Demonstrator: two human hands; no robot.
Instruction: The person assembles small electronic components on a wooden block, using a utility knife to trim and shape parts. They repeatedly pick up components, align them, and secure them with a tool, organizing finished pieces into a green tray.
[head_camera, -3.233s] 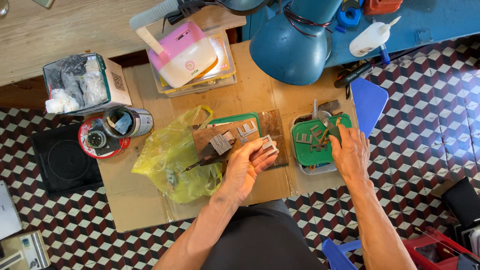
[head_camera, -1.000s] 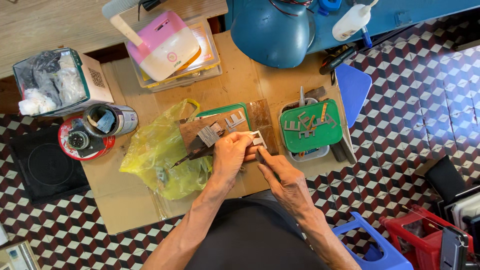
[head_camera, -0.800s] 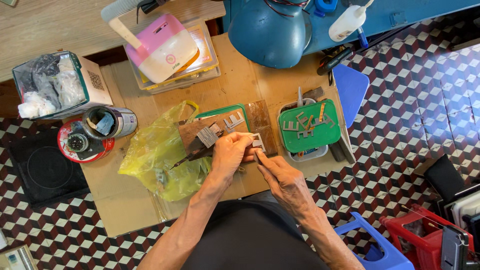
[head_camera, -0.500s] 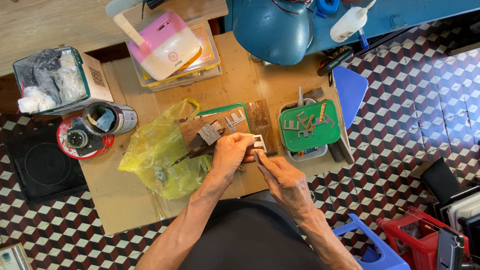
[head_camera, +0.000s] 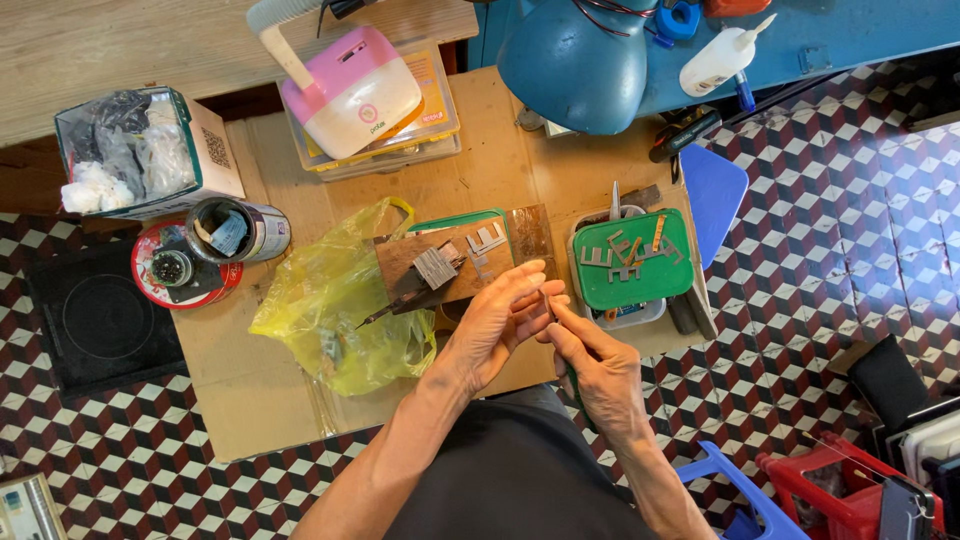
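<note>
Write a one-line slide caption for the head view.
Left hand and right hand meet fingertip to fingertip beside a green tray of small metal pieces.

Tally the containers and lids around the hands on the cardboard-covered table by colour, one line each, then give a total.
Green: 1, the green lid with small metal pieces on it
Yellow: 1, the yellow plastic bag
Red: 1, the red round lid
Silver: 1, the tin can
White and green: 1, the open carton of rags
Total: 5

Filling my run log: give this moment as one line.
left hand fingertips meeting right hand | small part between, unclear | above wooden board | green tray right
</note>
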